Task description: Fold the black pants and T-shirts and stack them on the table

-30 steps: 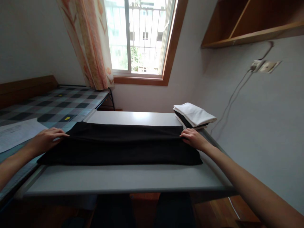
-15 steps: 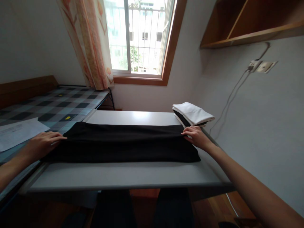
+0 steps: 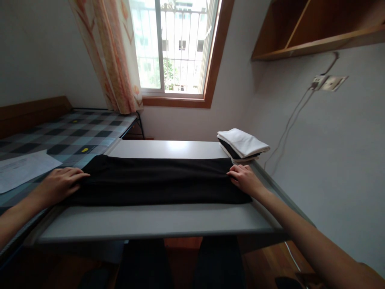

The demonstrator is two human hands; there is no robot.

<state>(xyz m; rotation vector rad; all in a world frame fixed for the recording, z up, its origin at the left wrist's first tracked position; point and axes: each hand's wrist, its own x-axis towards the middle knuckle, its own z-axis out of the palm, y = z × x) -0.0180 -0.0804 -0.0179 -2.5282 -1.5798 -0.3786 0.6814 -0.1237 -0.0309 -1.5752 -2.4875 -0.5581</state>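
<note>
A black folded piece of cloth (image 3: 162,182), perhaps a garment, lies in a long flat strip across the white table (image 3: 168,220). My left hand (image 3: 61,182) rests on its left end with fingers stretched and the thumb apart. On the right end, my right hand (image 3: 244,178) touches the fabric with its fingers slightly bent and apart. Just beyond the right hand sits a stack of folded white and black cloth (image 3: 242,142), white on top.
To the left is a bed with a checked cover (image 3: 90,124), and a sheet of paper (image 3: 27,168) lies on it. A wall stands close on the right, with a socket (image 3: 329,83), a hanging cable and a wooden shelf (image 3: 319,42) above. A curtained window (image 3: 177,52) is behind the table.
The raised crease along the black cloth has flattened. Both hands have loosened from a pinch, their fingers now more spread. The right hand has shifted slightly down and left.
</note>
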